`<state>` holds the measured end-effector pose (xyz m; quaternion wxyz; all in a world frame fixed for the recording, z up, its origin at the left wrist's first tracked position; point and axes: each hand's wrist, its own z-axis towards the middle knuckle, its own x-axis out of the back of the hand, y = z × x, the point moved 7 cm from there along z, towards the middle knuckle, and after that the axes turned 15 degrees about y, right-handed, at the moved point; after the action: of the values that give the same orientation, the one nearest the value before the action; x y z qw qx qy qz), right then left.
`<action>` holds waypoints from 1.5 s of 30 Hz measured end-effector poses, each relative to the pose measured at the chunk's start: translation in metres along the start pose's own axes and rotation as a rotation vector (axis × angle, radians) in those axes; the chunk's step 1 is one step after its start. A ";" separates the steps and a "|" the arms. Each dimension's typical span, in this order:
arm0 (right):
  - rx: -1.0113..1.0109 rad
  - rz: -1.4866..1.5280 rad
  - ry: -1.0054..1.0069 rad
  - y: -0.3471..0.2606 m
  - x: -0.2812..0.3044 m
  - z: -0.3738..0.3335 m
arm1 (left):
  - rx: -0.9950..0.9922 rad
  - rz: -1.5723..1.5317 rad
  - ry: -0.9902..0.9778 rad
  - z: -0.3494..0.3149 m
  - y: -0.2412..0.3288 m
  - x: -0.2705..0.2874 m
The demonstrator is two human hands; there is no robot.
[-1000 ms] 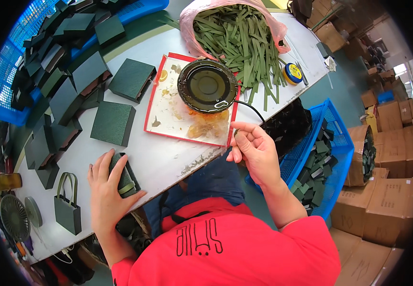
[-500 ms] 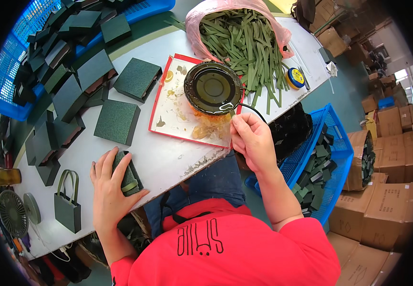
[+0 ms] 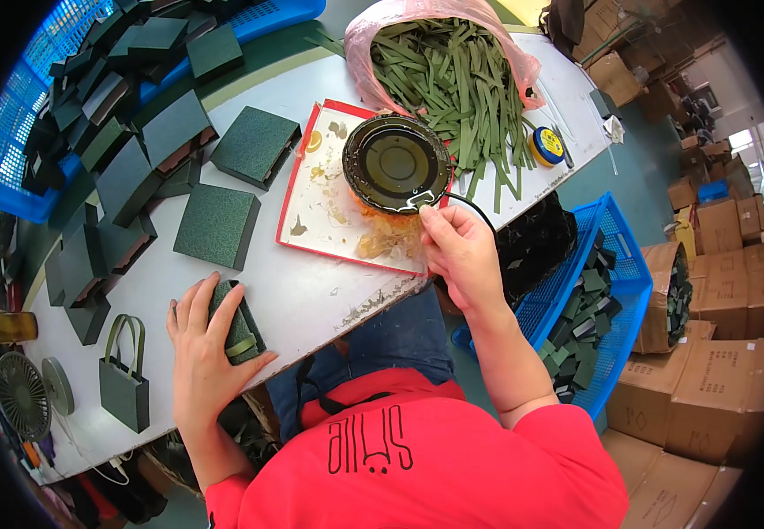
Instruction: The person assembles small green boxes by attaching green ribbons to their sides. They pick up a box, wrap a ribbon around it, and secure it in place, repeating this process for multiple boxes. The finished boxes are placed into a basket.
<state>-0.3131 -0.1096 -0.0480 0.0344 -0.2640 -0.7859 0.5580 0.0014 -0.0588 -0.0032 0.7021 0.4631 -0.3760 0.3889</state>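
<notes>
My left hand (image 3: 204, 339) is wrapped round a small dark green box bag (image 3: 240, 322) at the table's front edge. A loop of green ribbon (image 3: 241, 346) shows on the bag beside my thumb. My right hand (image 3: 461, 256) is pinched at the front rim of a round black pot (image 3: 397, 163) of dark, shiny liquid. Whatever sits between those fingertips is too small to name. Under the pot lies a red-rimmed white tray (image 3: 315, 231) spotted with amber drips and scraps. A finished-looking bag with ribbon handles (image 3: 124, 388) stands at the left.
Dark green boxes (image 3: 215, 226) lie across the table's left side, near a blue crate (image 3: 11, 132). Behind the pot, a pink plastic bag (image 3: 363, 62) spills green ribbon strips (image 3: 453, 79). A round yellow-and-blue tin (image 3: 548, 146), a fan (image 3: 23, 397) and a right-hand crate (image 3: 616, 300) surround the work.
My right hand has shifted slightly up and left, bringing its fingertips to the pot's rim. My left hand and the box bag stay in place.
</notes>
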 end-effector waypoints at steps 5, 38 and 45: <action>-0.008 -0.002 -0.050 0.001 0.001 0.006 | 0.000 -0.012 0.003 0.001 0.000 -0.001; -0.303 -0.455 -0.648 0.064 -0.073 -0.104 | -0.263 -0.646 0.050 0.022 0.041 0.005; -0.367 -0.667 -0.723 0.070 -0.077 -0.103 | -0.374 -0.494 0.029 0.022 0.055 0.010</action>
<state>-0.1850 -0.0390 -0.0533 -0.1100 0.2083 -0.8738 0.4255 -0.0477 -0.0631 0.0321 0.8538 0.3974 -0.3070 0.1372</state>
